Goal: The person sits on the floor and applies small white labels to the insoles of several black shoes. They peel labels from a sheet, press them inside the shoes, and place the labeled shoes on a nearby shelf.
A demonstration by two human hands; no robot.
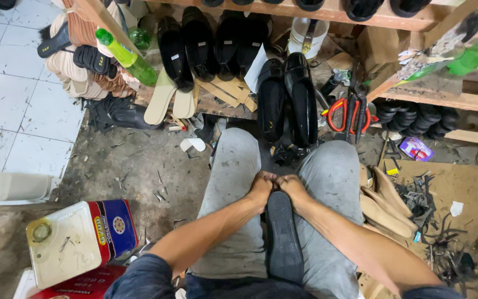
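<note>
Both hands, left (261, 185) and right (291, 185), are clamped tight round the toe of a black shoe (283, 238) lying in the lap, looks mid-job, finished pairs (286, 99) already parked ahead.

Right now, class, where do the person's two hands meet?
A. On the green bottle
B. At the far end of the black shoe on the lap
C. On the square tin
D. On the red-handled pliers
B: both the left hand and right hand press together at the far tip of the black shoe, which lies between the knees.
</note>
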